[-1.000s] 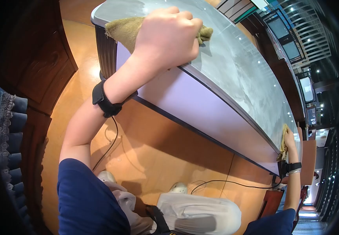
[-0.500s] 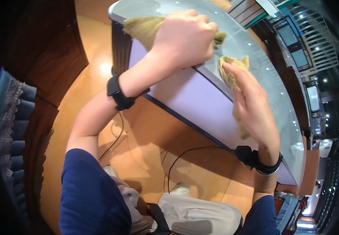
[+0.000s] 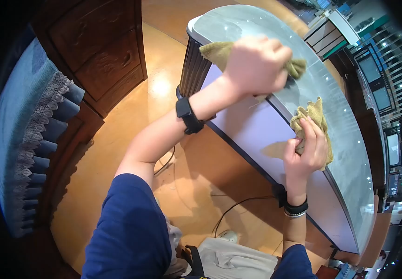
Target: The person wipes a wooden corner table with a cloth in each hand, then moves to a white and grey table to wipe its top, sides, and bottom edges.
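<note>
My left hand (image 3: 259, 67) is closed in a fist around an olive-yellow cloth (image 3: 215, 53). One corner of this cloth sticks out to the left and a bunched end on the right, above the grey glossy tabletop (image 3: 238, 23). Lower and to the right, my right hand (image 3: 308, 146) grips a second yellowish cloth (image 3: 316, 112) at the table's near edge, fingers bent over it. Part of that cloth hangs out beside the palm. Whether the left cloth touches the surface is hidden by the fist.
The table has a pale front panel (image 3: 242, 123) and a dark ribbed corner post (image 3: 194, 65). To the left stand a carved dark wood cabinet (image 3: 98, 51) and a blue lace-trimmed cover (image 3: 22, 116). A black cable (image 3: 238, 204) lies on the floor; a white-and-green box (image 3: 333, 32) stands beyond.
The view has swung, so the table sits further right and lower. My right hand's fingers, straighter before, are now bent over its cloth. My left hand keeps its fist around the other cloth.
</note>
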Motion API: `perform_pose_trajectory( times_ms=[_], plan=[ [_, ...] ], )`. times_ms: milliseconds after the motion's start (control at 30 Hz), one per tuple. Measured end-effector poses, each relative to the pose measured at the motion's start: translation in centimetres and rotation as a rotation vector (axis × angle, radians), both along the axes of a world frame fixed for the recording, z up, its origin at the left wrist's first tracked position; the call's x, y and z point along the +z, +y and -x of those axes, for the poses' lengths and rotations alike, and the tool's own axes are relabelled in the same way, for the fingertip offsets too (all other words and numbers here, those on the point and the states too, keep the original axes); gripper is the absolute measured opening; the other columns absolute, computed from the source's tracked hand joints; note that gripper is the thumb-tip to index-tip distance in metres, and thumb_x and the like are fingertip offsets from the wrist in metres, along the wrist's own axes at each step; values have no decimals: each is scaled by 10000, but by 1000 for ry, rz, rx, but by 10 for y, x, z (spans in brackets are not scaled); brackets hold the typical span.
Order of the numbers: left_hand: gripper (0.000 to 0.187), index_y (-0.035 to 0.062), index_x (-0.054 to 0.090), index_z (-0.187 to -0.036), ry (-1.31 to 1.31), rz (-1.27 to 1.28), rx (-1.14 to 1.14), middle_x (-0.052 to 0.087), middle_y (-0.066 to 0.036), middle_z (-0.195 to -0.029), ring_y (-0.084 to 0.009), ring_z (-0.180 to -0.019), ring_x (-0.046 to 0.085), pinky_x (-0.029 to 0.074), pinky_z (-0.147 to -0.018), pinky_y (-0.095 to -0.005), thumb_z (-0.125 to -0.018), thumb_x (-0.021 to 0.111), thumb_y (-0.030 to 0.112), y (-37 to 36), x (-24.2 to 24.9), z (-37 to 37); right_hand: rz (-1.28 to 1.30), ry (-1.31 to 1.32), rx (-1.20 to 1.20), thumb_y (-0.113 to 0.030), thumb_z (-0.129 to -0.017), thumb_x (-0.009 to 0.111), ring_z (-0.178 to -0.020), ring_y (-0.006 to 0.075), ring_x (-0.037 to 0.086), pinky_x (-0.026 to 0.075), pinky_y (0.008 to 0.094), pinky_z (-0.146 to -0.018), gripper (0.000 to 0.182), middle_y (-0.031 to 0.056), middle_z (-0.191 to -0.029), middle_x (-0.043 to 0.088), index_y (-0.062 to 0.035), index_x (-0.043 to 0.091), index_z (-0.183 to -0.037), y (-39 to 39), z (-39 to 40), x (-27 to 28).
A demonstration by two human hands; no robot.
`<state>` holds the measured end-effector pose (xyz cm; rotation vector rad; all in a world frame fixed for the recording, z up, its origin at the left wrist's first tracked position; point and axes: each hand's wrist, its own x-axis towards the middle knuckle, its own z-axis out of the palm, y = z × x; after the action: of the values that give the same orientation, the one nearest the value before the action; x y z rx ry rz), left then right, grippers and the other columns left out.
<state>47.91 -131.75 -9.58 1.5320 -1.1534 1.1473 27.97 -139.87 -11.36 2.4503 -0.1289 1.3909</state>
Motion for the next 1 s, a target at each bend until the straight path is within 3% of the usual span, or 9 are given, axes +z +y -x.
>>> perform_pose_trajectory(
  times_ms=[133, 167, 233, 267, 300, 433, 700, 767, 1000],
  plan=[
    [272, 130, 697, -893, 512, -234, 260, 670, -144, -801, -318, -746, 654, 515, -690, -419, -728, 504, 227, 29, 21, -42, -22, -42, -50, -31, -608, 517, -806, 217, 612, 466, 332, -710, 360, 37, -978, 646, -100, 657, -933, 3, -4, -7],
    [191, 37, 651, -742, 424, -99, 297, 645, -143, -671, -291, -617, 635, 505, -575, -397, -714, 539, 191, 34, 15, -62, -26, -46, -50, -31, -606, 520, -806, 217, 609, 460, 332, -711, 363, 37, -976, 644, -102, 654, -935, 4, -4, -6],
    [180, 38, 660, -864, 577, 71, 71, 643, -109, -782, -262, -732, 617, 487, -700, -347, -793, 537, 149, 66, 28, -55, -18, -48, -68, -33, -601, 525, -803, 216, 597, 453, 333, -711, 368, 31, -963, 637, -110, 650, -939, 4, -4, -6],
    [320, 165, 687, -996, 584, -134, 522, 677, -136, -842, -303, -801, 662, 509, -728, -420, -775, 481, 271, 66, 10, -97, -25, -47, -66, -33, -599, 526, -794, 214, 590, 451, 332, -708, 372, 27, -955, 634, -113, 648, -941, 4, -4, -7],
    [337, 165, 680, -1019, 643, -195, 508, 678, -138, -890, -299, -850, 655, 502, -747, -407, -784, 476, 293, 74, 1, -117, -35, -44, -64, -33, -597, 527, -786, 212, 583, 449, 331, -706, 376, 23, -947, 630, -116, 646, -944, 4, -4, -7],
    [367, -1, 654, -1052, 801, -87, -246, 684, -107, -964, -189, -871, 646, 484, -795, -305, -813, 450, 188, 74, -45, -194, -22, -83, -72, -37, -575, 526, -764, 192, 571, 436, 313, -686, 368, 14, -943, 632, -120, 652, -911, 3, -7, -10],
    [214, -12, 653, -860, 558, 269, -296, 652, -86, -793, -172, -747, 605, 489, -727, -293, -884, 488, 122, 50, -64, -183, 27, -149, -63, -65, -558, 494, -704, 175, 568, 422, 294, -668, 339, 8, -888, 645, -120, 659, -849, -2, -14, -14],
    [199, -11, 653, -868, 908, 419, -557, 661, -83, -825, -173, -758, 613, 498, -717, -282, -877, 492, 105, 46, -69, -189, 33, -146, -71, -67, -553, 494, -702, 175, 569, 417, 292, -651, 341, 5, -878, 648, -122, 660, -845, -2, -14, -14],
    [202, -2, 663, -876, 1111, 405, -783, 680, -88, -873, -192, -793, 636, 506, -730, -298, -827, 481, 70, 34, -101, -222, 57, -169, -45, -71, -552, 492, -690, 172, 570, 406, 290, -630, 334, 5, -870, 649, -129, 658, -836, -4, -16, -14]
  ],
)
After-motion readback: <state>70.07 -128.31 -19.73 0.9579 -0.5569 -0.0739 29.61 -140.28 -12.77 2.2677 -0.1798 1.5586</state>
